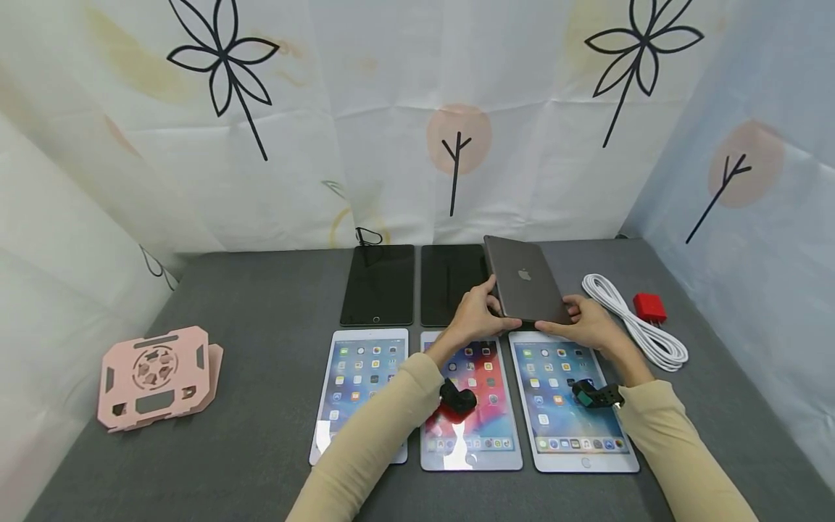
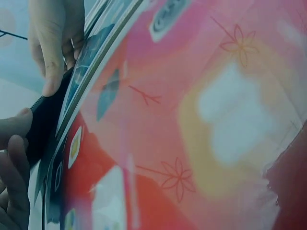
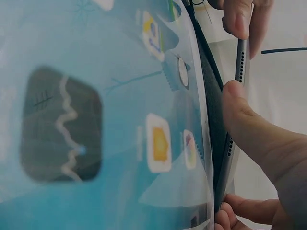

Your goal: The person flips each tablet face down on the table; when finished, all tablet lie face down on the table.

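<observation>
A dark grey tablet [image 1: 525, 272], its back with an apple logo facing up, is held between both hands at the right end of the back row. The left hand [image 1: 479, 312] grips its near left corner, thumb along the near edge. At the near right corner, the right hand [image 1: 587, 322] pinches it, thumb in front and fingers curled at the side. The right wrist view shows the tablet's edge with speaker holes [image 3: 242, 57] between the two hands. It lies slightly askew, overlapping the neighbouring black-screened tablet [image 1: 450, 286]. Whether its far end touches the table cannot be told.
Another black-screened tablet [image 1: 378, 286] lies at back left. Three white tablets with lit screens, left [image 1: 362, 384], middle [image 1: 485, 428] and right [image 1: 567, 406], lie in front, under the forearms. A coiled white cable [image 1: 636, 326], red charger [image 1: 649, 308] and pink stand [image 1: 156, 377] flank them.
</observation>
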Demonstrator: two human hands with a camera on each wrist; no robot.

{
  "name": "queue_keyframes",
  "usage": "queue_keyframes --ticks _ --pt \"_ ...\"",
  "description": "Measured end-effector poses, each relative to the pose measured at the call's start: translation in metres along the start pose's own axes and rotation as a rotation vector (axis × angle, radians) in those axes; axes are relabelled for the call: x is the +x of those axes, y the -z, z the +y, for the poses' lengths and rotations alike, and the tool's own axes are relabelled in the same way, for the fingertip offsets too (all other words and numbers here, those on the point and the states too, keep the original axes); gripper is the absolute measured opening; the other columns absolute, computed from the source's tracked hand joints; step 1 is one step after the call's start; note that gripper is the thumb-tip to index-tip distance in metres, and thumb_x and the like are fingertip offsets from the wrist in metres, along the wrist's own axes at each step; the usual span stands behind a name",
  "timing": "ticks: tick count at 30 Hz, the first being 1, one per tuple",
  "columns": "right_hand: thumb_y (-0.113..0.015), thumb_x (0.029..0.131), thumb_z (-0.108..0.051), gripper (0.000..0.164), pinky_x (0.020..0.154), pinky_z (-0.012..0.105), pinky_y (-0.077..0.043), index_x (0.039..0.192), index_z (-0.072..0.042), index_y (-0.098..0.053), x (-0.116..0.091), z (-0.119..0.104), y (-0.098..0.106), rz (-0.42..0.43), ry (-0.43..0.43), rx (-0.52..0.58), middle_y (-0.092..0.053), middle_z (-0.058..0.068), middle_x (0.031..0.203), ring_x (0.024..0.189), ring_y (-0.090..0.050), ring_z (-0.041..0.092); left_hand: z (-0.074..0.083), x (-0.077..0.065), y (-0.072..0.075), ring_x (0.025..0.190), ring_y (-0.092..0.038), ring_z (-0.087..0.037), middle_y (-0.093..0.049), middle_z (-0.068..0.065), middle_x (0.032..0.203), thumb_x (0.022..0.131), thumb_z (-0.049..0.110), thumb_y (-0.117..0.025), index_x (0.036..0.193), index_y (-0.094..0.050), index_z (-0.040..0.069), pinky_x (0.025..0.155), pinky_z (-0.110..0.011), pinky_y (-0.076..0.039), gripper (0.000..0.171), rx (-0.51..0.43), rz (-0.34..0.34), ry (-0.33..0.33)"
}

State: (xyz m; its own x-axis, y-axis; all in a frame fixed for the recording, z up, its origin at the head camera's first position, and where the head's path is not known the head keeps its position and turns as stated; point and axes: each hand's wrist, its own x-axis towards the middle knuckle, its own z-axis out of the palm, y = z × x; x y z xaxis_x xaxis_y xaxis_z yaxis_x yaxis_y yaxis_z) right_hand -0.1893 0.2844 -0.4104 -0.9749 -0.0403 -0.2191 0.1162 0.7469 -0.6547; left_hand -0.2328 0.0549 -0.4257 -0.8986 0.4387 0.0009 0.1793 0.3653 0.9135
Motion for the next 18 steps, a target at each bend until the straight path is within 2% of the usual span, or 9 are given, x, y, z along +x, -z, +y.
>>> queue_keyframes --ticks 2,9,18 --pt "-0.075 0.091 -0.043 0.098 0.103 0.062 -0.045 0.152 0.017 -0.027 0.000 0.001 0.000 0.010 0.000 -0.006 -0.042 0.040 0.140 0.122 -0.048 0.049 -0.001 0.001 -0.002 0.051 -0.055 -0.005 -0.061 0.003 0.065 0.084 0.017 -0.086 0.162 -0.020 0.001 0.059 -0.017 -0.049 0.103 0.011 0.004 0.000" --pt "-0.076 0.091 -0.041 0.101 0.105 0.064 -0.043 0.153 0.018 -0.023 0.001 0.004 0.000 0.016 -0.025 -0.019 -0.038 0.044 0.144 0.127 -0.045 0.053 -0.007 0.003 -0.011 0.057 -0.049 -0.003 -0.060 0.004 0.066 0.082 0.019 -0.087 0.161 -0.025 0.002 0.071 -0.015 -0.043 0.102 0.055 0.029 0.013" --pt "-0.077 0.089 -0.041 0.102 0.104 0.064 -0.045 0.152 0.019 -0.023 0.004 0.008 0.000 0.042 -0.032 -0.011 -0.038 0.044 0.143 0.126 -0.046 0.053 -0.005 0.008 -0.013 0.051 -0.046 -0.004 -0.055 0.007 0.059 0.082 0.023 -0.087 0.161 -0.027 0.000 0.056 -0.016 -0.038 0.102 0.145 0.014 0.066"
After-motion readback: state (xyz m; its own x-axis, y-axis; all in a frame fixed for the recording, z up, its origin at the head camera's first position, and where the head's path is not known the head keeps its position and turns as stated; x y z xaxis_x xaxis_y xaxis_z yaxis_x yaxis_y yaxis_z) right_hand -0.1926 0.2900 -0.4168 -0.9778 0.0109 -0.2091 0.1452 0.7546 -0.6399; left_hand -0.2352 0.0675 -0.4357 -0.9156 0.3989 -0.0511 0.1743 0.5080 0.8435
